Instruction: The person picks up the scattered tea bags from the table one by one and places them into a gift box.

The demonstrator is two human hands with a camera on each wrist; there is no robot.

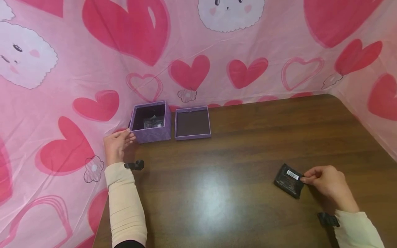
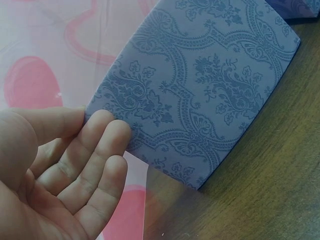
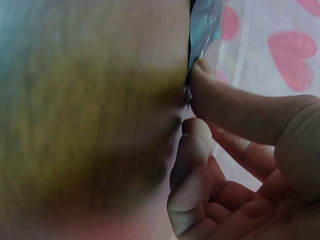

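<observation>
At the back left stands a purple patterned box point(image 1: 154, 134) without its cover, with a clear plastic packet point(image 1: 153, 122) inside. My left hand point(image 1: 119, 142) pinches the box's near left corner between thumb and index finger. In the left wrist view, the other fingers of that hand point(image 2: 75, 170) bend loosely beside the damask-patterned box wall point(image 2: 195, 85). Over on the right, my right hand point(image 1: 328, 181) pinches a flat black plastic packet point(image 1: 288, 184) with a white barcode label by its right edge. The right wrist view shows the packet point(image 3: 206, 25) edge-on at the thumb tip.
Right beside the box lies its purple lid point(image 1: 193, 137), dark inside face up. Both rest on a brown wooden table point(image 1: 242, 144). A pink heart-print cloth point(image 1: 217, 48) hangs along the back and sides of the table.
</observation>
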